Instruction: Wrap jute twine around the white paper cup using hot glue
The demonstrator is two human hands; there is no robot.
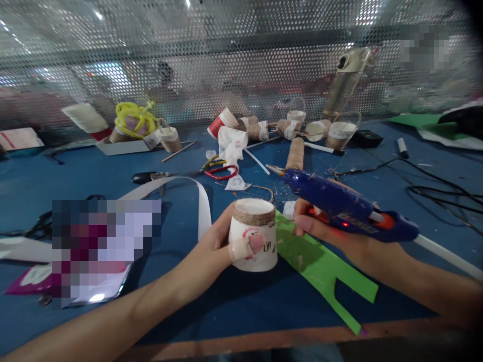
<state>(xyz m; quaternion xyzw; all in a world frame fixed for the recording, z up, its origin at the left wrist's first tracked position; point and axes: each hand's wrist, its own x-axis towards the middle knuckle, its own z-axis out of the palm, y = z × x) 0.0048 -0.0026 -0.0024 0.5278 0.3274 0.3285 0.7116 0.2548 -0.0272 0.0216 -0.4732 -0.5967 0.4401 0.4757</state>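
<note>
A white paper cup (268,251) with printed marks is gripped in my left hand (222,239), the thumb across its front. A beige wrap covers part of that thumb. Several turns of brown twine (253,217) circle the cup's upper end. To the right, my right hand (320,229) is closed around a blue hot glue gun (332,201) with a lit red light. Its nozzle points left, above and apart from the cup. A white glue stick (449,256) sticks out of the back. Under my right hand lies a green strip (313,261) with a forked end.
Behind the cup are scissors (222,172), lace (237,182), a twine roll (295,153) and several twine-wrapped cups (341,133). A white ribbon (204,206) curves left of the cup. Black cables (433,193) lie right. A perforated metal panel (226,60) stands behind the blue table (188,311).
</note>
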